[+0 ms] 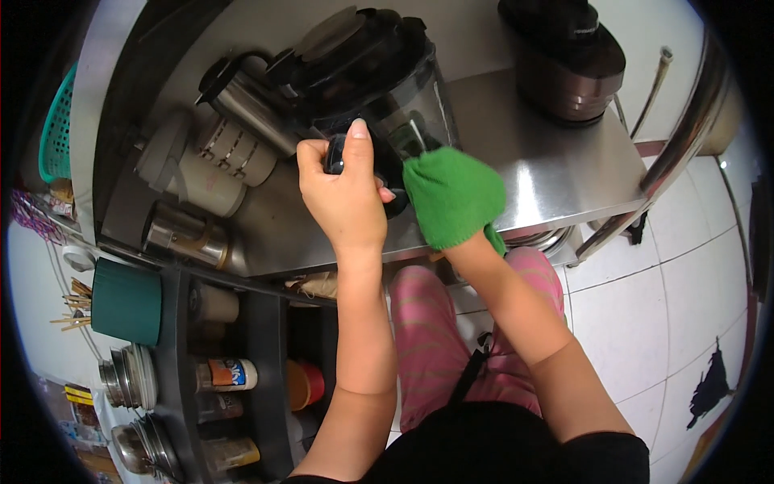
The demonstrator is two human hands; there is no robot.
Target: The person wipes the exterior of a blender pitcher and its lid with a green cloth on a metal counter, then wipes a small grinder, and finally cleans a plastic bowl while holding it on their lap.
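My left hand [347, 187] is closed around the black handle [334, 155] of a kitchen appliance with a black top [363, 66] and a clear, see-through side. A green cloth [456, 196] covers my right hand [450, 202], which presses it against the lower part of the clear side. The fingers of the right hand are hidden under the cloth. The appliance stands on a stainless steel shelf [484, 142]. Just left of it lean or stand a steel kettle-like jug [260, 109] and a pale container [211, 187].
A second dark appliance [565, 66] stands at the right end of the shelf. A steel canister [187, 235] is at the left. Below left, a dark rack [272, 363] holds jars and a red container [314, 384]. A curved metal tube frame [683, 121] borders the right side.
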